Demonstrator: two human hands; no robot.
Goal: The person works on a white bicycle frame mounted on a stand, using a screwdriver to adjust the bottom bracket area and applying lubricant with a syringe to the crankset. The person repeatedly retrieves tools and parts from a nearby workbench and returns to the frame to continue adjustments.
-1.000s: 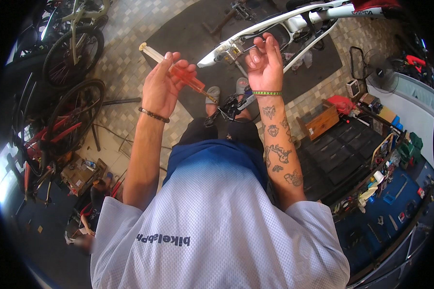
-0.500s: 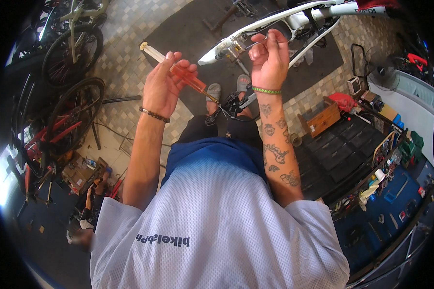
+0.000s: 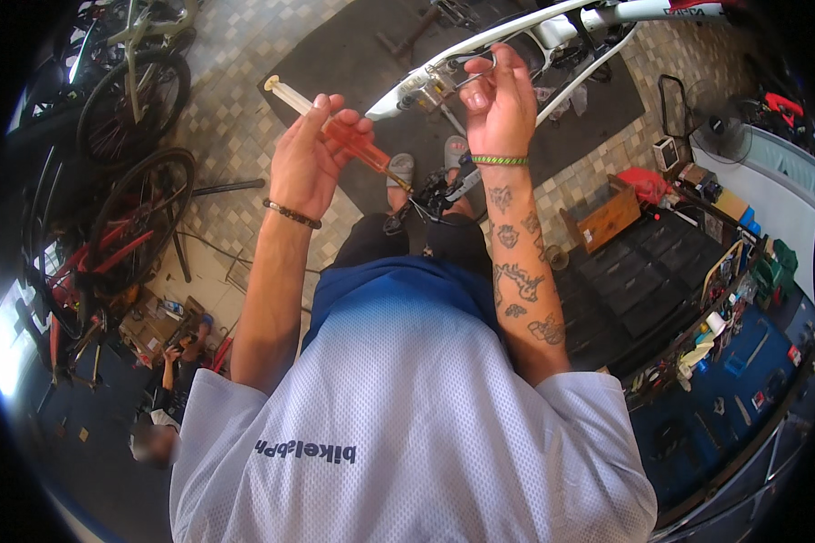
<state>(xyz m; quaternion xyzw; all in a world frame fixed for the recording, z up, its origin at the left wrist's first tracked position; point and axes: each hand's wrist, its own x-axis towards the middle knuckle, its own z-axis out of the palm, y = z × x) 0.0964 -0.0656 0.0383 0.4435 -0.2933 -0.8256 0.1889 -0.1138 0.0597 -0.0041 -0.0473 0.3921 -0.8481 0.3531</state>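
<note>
My left hand (image 3: pixel 312 149) is closed around a clear syringe (image 3: pixel 358 145) with red fluid in its barrel and a pale plunger (image 3: pixel 285 95) sticking out at upper left. The syringe's tip points down toward a black bicycle control (image 3: pixel 433 195) with cables, in front of my knees; a short fitting joins the two. My right hand (image 3: pixel 503 104) is raised beside a white bicycle frame (image 3: pixel 507 36), its fingers pinching a thin, curved metal tool (image 3: pixel 491 65) whose exact kind I cannot make out. A metal brake caliper (image 3: pixel 430 89) sits on the frame just left of those fingers.
A dark mat (image 3: pixel 335 54) covers part of the tiled floor. Bicycles (image 3: pixel 136 100) stand at left, and another person (image 3: pixel 177 362) is at lower left. At right are a black drawer cabinet (image 3: pixel 638 281), a wooden box (image 3: pixel 607 217), a fan (image 3: pixel 723 136) and a blue tool-strewn bench (image 3: pixel 724 389).
My right hand has shifted slightly left and up, and the metal tool in it has turned. My left hand and the syringe stay nearly in place.
</note>
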